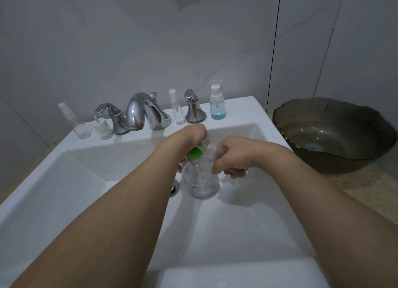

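The large clear bottle (202, 183), its green cap (195, 153) flipped open, hangs over the basin of the white sink (90, 175), just right of the drain (175, 187). How full it is cannot be told. The left hand (191, 137) curls round its shoulder from behind. The right hand (231, 157) grips a small clear bottle (218, 151), tilted against the large one's mouth. On the sink's back ledge, around the tap (140, 111), stand three clear spray bottles (77, 124) and a capped pump bottle (217, 103) part-filled with blue liquid. A brown glass bowl (333, 135) sits on the worktop (366, 186) to the right.
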Tool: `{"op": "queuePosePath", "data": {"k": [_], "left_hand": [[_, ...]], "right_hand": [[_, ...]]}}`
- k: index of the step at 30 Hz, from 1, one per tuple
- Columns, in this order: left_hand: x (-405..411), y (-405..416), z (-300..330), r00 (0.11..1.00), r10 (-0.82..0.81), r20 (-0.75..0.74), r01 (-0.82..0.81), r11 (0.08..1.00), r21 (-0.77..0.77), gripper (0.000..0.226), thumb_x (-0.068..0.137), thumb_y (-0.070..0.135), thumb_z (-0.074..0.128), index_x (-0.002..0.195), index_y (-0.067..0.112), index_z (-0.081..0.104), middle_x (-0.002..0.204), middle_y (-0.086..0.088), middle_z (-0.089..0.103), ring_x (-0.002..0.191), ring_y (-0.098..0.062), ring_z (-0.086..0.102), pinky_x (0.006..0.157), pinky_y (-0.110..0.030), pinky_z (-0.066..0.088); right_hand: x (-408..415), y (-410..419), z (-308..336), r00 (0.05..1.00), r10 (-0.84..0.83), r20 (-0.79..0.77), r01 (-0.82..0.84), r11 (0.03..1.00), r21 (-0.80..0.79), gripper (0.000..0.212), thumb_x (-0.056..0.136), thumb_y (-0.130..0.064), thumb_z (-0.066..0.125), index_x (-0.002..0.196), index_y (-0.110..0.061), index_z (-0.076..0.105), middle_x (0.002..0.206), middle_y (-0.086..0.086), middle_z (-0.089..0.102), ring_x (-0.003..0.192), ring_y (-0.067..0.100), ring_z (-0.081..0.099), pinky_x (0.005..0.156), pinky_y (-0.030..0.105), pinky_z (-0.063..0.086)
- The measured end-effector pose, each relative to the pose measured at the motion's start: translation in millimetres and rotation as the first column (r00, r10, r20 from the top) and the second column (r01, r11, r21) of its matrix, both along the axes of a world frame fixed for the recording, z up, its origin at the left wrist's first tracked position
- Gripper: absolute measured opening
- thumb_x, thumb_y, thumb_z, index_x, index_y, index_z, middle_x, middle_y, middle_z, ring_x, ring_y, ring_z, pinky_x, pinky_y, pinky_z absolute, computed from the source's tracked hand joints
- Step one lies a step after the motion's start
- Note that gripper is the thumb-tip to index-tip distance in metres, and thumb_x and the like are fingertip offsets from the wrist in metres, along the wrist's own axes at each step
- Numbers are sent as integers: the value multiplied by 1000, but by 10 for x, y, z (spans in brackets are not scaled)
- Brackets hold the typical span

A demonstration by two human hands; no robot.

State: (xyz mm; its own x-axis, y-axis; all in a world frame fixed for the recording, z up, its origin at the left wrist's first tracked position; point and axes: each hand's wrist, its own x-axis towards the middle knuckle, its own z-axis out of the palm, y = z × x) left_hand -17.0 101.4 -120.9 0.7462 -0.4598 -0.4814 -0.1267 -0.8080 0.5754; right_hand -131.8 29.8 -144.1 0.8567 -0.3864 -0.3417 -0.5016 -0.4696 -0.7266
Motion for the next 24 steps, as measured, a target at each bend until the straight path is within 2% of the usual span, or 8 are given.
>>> {"op": "queuePosePath", "data": {"k": [3, 6, 8, 10, 16, 20, 24], "left_hand": [[63, -3, 10, 997, -3, -77, 5, 1000, 28, 42, 87, 41, 49, 113, 9, 58, 107, -16, 65, 99, -39, 62, 88, -57, 52], [129, -33, 80, 982, -27, -189, 38, 998, 56, 53, 85, 44, 49, 125, 10, 57, 115, -20, 66, 104, -46, 62, 78, -71, 51], [160, -36, 127, 967, -30, -254, 48, 997, 64, 55, 88, 43, 48, 130, 8, 55, 122, -23, 63, 112, -52, 58, 79, -77, 47], [178, -29, 151, 960, -39, -279, 63, 995, 78, 54, 90, 42, 47, 129, 7, 56, 123, -23, 63, 114, -53, 57, 80, -77, 46], [181, -22, 63, 969, -40, -242, 59, 996, 73, 51, 87, 38, 46, 128, 9, 56, 122, -22, 62, 109, -52, 58, 70, -76, 49], [157, -27, -64, 985, 4, -171, 5, 999, 49, 42, 85, 29, 43, 116, 8, 61, 112, -21, 65, 100, -50, 61, 71, -75, 50], [132, -53, -83, 990, -1, -141, 8, 999, 54, 41, 85, 24, 40, 114, 7, 64, 109, -21, 66, 97, -48, 61, 68, -73, 51]], "right_hand": [[-11, 8, 23, 999, -13, 36, 12, 1000, 11, 18, 78, -12, 74, 86, -7, 59, 61, 12, 56, 46, 19, 52, 43, 21, 40], [-30, 14, 57, 996, -38, 84, 36, 999, 31, 17, 79, -9, 73, 85, -8, 58, 60, 10, 54, 43, 17, 49, 42, 20, 36], [-33, 20, 70, 994, -45, 104, 42, 999, 30, 17, 79, -9, 73, 88, -8, 59, 59, 8, 54, 42, 16, 48, 42, 19, 36], [-35, 31, 77, 993, -41, 108, 38, 999, 33, 17, 79, -10, 73, 90, -7, 60, 60, 8, 54, 43, 17, 48, 42, 20, 35], [-38, 34, 81, 995, -45, 92, 40, 998, 47, 16, 79, -10, 73, 87, -8, 59, 62, 10, 53, 45, 19, 48, 43, 20, 35], [-27, 30, 48, 999, -10, 37, 9, 1000, 27, 15, 78, -13, 74, 83, -7, 60, 61, 10, 55, 46, 20, 51, 41, 21, 39], [-12, 22, 21, 1000, -18, 20, 17, 999, 29, 16, 79, -11, 73, 79, -7, 58, 60, 10, 55, 46, 21, 51, 40, 20, 38]]}}
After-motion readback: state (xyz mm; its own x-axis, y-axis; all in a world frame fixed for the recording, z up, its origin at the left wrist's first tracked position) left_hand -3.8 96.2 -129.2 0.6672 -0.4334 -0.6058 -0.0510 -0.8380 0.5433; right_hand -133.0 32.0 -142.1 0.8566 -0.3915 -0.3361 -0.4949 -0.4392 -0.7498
